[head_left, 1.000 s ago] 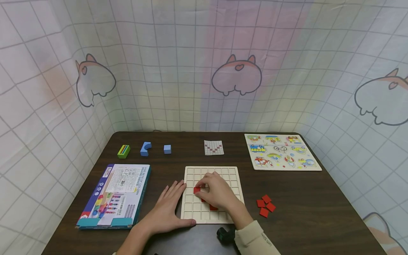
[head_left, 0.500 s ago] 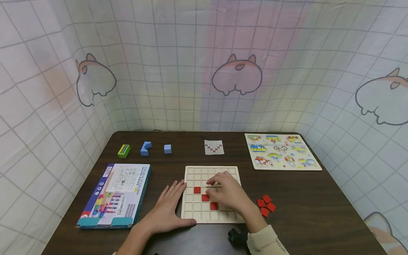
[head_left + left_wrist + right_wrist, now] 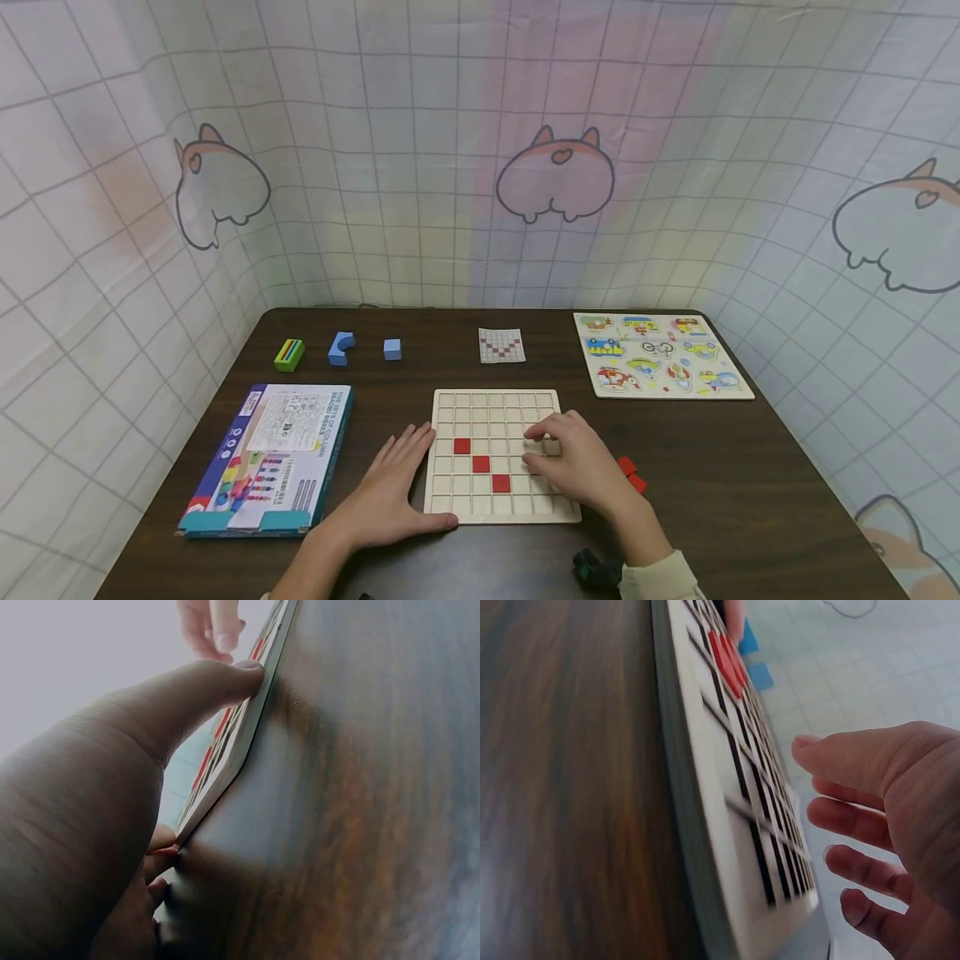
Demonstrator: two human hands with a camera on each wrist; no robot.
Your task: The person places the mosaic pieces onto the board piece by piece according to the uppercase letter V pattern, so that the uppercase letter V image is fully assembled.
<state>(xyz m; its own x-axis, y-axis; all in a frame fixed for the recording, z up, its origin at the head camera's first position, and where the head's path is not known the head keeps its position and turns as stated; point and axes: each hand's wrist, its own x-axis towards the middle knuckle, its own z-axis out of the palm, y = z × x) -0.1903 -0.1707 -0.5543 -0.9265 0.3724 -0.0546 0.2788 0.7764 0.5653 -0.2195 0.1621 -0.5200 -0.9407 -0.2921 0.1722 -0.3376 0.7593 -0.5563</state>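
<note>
My left hand lies at the left side of a pale wooden grid board, its fingers along the left edge. In the left wrist view its thumb rests on the board's near edge. Three red square tiles sit in the grid in a diagonal row. Over the board's right part hovers my right hand, holding nothing. The right wrist view shows that hand's thumb and loosely bent fingers apart, clear of the board. Loose red tiles lie to the right, partly hidden behind the right hand.
Behind the board lies a small card with a checked red pattern. A picture puzzle board is at the back right. On the left are a flat box, a green striped block, a blue arch block and a blue cube.
My right hand has let go of the leftmost red tile, which now lies in the grid, and has moved right towards the loose tiles. The left hand has stayed in place.
</note>
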